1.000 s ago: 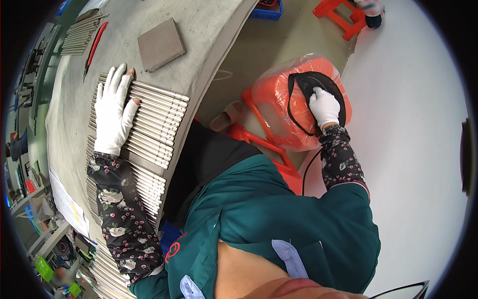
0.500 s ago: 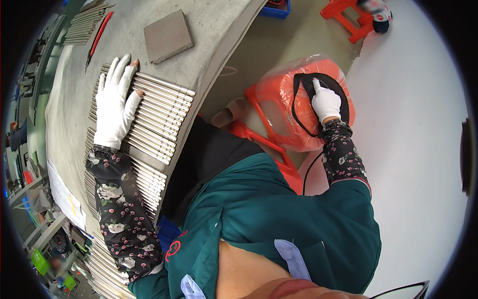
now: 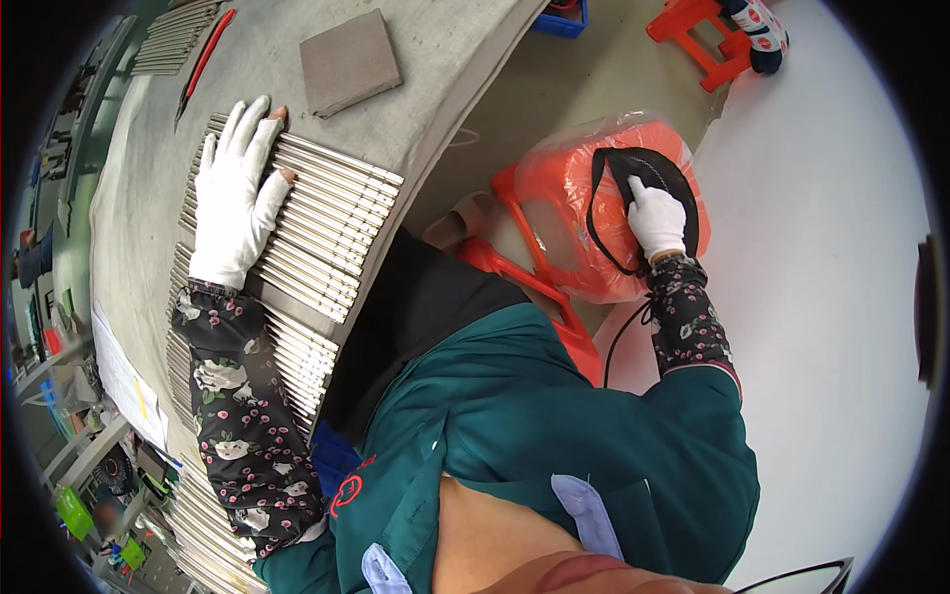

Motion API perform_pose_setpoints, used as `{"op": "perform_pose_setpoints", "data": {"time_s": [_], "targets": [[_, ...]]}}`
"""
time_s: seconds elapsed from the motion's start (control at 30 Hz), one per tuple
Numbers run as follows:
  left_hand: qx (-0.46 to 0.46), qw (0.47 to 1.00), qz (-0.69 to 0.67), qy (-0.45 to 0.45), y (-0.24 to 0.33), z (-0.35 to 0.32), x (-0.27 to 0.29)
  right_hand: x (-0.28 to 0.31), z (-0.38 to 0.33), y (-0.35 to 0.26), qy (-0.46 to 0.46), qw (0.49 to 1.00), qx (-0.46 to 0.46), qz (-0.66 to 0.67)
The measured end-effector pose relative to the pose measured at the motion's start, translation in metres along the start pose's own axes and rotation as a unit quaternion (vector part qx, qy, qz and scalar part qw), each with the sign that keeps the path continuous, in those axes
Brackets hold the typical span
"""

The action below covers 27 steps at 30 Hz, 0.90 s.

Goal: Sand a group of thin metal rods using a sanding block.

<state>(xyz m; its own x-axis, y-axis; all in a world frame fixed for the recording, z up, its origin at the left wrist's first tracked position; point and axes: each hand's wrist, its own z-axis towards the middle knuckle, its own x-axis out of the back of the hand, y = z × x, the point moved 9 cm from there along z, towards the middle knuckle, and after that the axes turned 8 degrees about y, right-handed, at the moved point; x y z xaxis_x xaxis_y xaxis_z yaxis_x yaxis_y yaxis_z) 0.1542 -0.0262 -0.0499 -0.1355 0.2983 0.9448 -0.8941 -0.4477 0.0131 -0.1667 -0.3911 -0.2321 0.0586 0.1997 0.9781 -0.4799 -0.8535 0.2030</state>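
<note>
My left hand (image 3: 235, 198), in a white glove with a bare thumb and index fingertip, lies with its fingers stretched over a row of slim metal rods (image 3: 332, 213) on the grey-covered table. A second batch of rods (image 3: 297, 356) lies below, beside my left forearm. Off to the right, my right hand (image 3: 656, 220), also white-gloved, is at a black bag (image 3: 658, 170) with a strap and what looks like a zipper seam. Its fingers are curled at the bag, the index finger foremost; the exact grip is partly hidden. A plastic-wrapped red stool (image 3: 564, 183) supports the bag.
A grey-brown square slab (image 3: 351, 61) and red-handled pliers (image 3: 205, 67) lie farther up the table. More rods (image 3: 173, 40) are at the far left, others (image 3: 213, 515) near my elbow. A blue bin (image 3: 562, 18) and another red stool (image 3: 693, 40) stand beyond; a white wall is right.
My right hand has drawn back slightly toward me over the bag, with its index finger less stretched. My left hand stays on the rods. The whole view has shifted a little.
</note>
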Motion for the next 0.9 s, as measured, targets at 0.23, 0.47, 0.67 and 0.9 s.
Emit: {"op": "perform_pose_setpoints", "data": {"time_s": [0.23, 0.47, 0.67, 0.9], "targets": [[-0.014, 1.000, 0.011, 0.026, 0.005, 0.004, 0.009, 0.043, 0.003, -0.033, 0.102, 0.987, 0.075, 0.095], [0.018, 0.997, 0.008, -0.073, -0.001, -0.004, -0.003, 0.165, 0.053, -0.121, 0.293, 0.910, 0.146, 0.254], [0.023, 0.993, 0.007, -0.119, -0.004, -0.013, -0.013, 0.270, 0.093, -0.187, 0.407, 0.799, 0.214, 0.387], [0.046, 0.994, -0.031, -0.097, -0.009, -0.041, 0.005, 0.271, 0.132, -0.267, 0.343, 0.867, 0.254, 0.259]]}}
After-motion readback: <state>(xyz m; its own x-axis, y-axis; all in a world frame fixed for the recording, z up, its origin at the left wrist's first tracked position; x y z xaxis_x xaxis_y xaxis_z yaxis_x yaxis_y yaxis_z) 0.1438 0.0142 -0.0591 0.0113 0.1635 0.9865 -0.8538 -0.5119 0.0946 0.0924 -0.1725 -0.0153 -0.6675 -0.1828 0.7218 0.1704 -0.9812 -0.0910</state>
